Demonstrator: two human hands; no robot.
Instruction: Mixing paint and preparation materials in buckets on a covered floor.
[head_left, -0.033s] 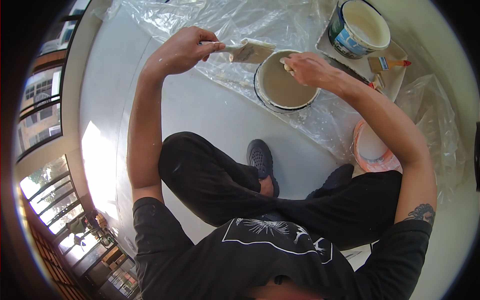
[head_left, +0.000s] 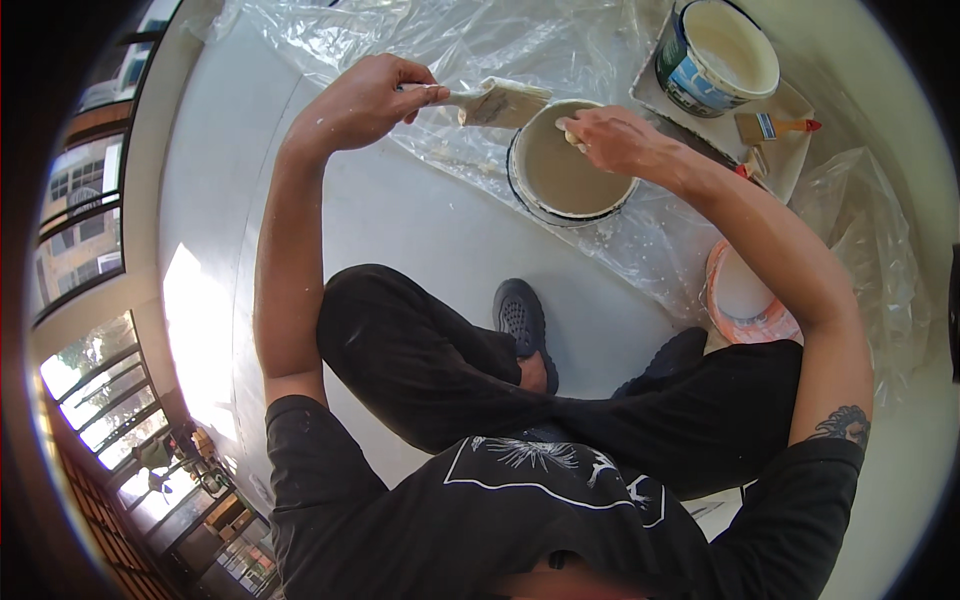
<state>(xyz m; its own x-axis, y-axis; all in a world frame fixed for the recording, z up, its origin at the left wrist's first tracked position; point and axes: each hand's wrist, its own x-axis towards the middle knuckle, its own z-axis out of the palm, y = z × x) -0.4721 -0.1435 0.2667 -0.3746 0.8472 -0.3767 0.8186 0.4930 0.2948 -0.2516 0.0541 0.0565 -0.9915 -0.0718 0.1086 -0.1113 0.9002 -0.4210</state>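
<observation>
My left hand (head_left: 385, 95) is closed on the handle of a wide brush (head_left: 500, 103), whose paint-coated head is held beside the rim of an open bucket of beige paint (head_left: 565, 185). My right hand (head_left: 615, 140) is closed over that bucket on a short pale object (head_left: 575, 140), perhaps a stick or handle; its far end is hard to make out. The bucket stands on crumpled clear plastic sheeting (head_left: 440, 40).
A tray (head_left: 785, 150) at upper right holds a paint bucket (head_left: 715, 55) and smaller brushes (head_left: 775, 128). An orange-rimmed bucket (head_left: 750, 290) sits by my right forearm. My crossed legs (head_left: 420, 350) rest on the grey floor (head_left: 430, 230); windows (head_left: 85, 190) line the left, a pale wall the right.
</observation>
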